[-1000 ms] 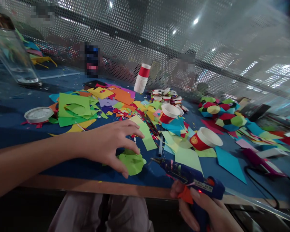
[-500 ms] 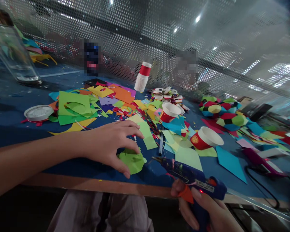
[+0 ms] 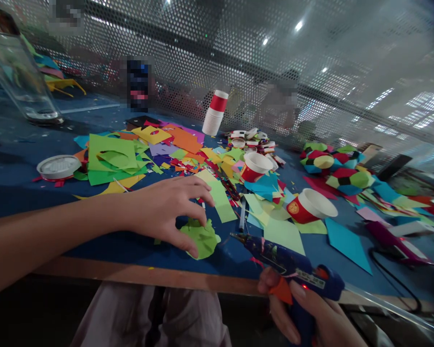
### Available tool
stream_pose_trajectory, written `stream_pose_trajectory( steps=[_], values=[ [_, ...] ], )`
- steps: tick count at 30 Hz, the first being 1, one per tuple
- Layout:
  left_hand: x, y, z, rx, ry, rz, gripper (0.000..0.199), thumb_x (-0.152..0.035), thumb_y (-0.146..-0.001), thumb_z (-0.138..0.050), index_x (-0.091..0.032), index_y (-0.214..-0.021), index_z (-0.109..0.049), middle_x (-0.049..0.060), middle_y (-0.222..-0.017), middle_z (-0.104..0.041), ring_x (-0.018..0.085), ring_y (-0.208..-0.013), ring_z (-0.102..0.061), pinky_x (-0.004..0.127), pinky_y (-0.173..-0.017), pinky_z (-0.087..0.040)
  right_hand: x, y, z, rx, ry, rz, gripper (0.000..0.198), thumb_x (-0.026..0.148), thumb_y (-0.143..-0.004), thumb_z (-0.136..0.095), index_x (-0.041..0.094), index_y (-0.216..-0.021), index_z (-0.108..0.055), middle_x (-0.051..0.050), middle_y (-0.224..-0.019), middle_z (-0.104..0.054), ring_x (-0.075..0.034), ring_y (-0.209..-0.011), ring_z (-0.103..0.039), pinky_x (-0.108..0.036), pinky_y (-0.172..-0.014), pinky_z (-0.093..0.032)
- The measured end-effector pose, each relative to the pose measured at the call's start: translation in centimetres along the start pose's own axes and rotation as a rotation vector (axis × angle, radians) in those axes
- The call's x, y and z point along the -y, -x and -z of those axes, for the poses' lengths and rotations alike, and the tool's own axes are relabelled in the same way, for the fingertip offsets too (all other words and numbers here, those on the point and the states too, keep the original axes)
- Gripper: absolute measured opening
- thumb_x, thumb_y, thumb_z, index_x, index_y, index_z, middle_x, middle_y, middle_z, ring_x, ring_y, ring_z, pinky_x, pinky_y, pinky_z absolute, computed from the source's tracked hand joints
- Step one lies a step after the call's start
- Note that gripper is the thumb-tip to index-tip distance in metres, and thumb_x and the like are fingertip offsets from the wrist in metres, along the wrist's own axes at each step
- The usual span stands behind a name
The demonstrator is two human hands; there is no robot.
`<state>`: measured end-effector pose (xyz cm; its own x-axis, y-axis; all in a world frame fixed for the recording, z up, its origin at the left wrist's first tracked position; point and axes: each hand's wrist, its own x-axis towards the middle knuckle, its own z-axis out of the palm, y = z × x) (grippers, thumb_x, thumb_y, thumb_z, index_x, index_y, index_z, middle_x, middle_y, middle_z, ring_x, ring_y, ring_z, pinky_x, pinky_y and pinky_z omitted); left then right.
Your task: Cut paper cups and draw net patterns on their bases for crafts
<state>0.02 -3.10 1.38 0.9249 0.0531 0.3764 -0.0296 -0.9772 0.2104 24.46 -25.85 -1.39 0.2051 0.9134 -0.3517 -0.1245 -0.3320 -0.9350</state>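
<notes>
Wrapped round the handle of a blue glue gun is my right hand, at the lower right. The gun's metal nozzle points left, a clear glue stick juts from its back, and a red light glows on its side. My left hand is spread with fingers curved over a green paper cutout near the table's front edge. Thumb and forefinger are apart on either side of the cutout's left part; whether they touch it I cannot tell. The nozzle tip sits just right of the cutout.
Coloured paper sheets and scraps cover the blue table. Two red-and-white paper cups stand ahead of the gun, with a cup stack further back. A glass bottle stands far left. A purple glue gun with a black cord lies right.
The view has shifted slightly. My left hand's fingers have drawn back a little from the green cutout, showing more of it. The right hand keeps its grip on the glue gun.
</notes>
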Motion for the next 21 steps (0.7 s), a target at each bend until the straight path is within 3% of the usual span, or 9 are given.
stream_pose_trajectory(
  steps=[11,21],
  values=[
    [0.09,0.01,-0.07,-0.010,0.016,-0.008,0.040,-0.056,-0.074,-0.084,-0.022,-0.095,-0.076,0.009,-0.124,-0.068,0.035,-0.126,-0.056,0.049,-0.110,-0.041,0.21,-0.11,-0.32,-0.008,0.007,0.016,0.048,0.065,-0.082,-0.066,0.018,-0.083,-0.072,0.001,-0.045,-0.052,-0.010,-0.040,-0.040,-0.028,-0.051,-0.030],
    [-0.02,-0.07,-0.03,-0.013,0.044,-0.005,0.044,-0.054,-0.074,-0.084,-0.022,-0.103,-0.075,0.010,-0.125,-0.067,0.034,-0.124,-0.057,0.049,-0.110,-0.042,-0.44,-0.03,0.35,0.029,0.016,0.029,0.045,0.062,-0.090,-0.059,0.019,-0.087,-0.069,0.001,-0.046,-0.054,-0.012,-0.043,-0.042,-0.029,-0.054,-0.030]
  ],
)
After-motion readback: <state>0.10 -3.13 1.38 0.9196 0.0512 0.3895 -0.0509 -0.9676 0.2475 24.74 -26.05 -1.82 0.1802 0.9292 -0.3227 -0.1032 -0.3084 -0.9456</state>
